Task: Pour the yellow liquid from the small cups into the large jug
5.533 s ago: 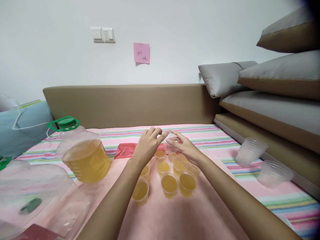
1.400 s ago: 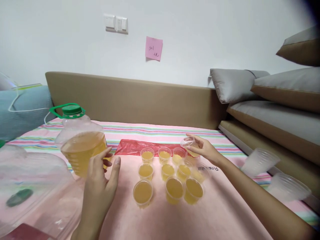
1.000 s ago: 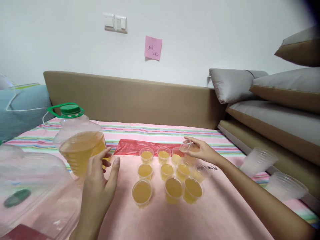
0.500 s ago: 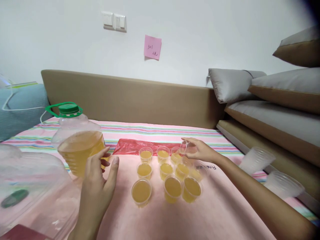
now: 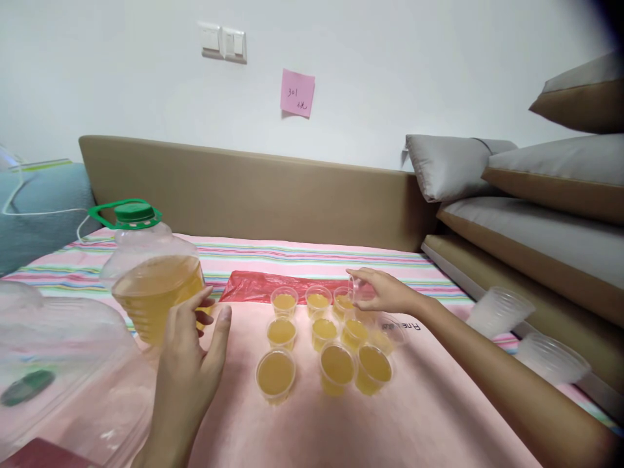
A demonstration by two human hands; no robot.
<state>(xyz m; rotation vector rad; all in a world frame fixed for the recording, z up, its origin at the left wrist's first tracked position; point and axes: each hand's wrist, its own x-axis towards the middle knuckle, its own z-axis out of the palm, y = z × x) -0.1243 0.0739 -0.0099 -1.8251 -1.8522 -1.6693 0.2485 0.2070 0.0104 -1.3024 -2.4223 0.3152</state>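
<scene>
Several clear plastic cups of yellow liquid stand in uneven rows, among them a front left cup (image 5: 275,373) and a front middle cup (image 5: 337,365). At the back right of the group, my right hand (image 5: 385,291) pinches a clear plastic cup (image 5: 358,289), which looks tipped on its side; the palm hides part of it. My left hand (image 5: 192,351) is open, thumb and fingers apart, to the left of the cups. Just behind it stands a large plastic jug (image 5: 158,292) with a green cap, part full of the same coloured liquid.
A blurred clear jug (image 5: 63,351) lies at the near left. Behind the cups is a red plastic bag (image 5: 253,286). Two stacks of nested cups, one stack (image 5: 502,311) behind the other, lie at right beside piled cushions (image 5: 550,227). A brown headboard (image 5: 253,192) borders the back.
My right hand has shifted very slightly left with the clear plastic cup. My left hand and the filled cups look unmoved.
</scene>
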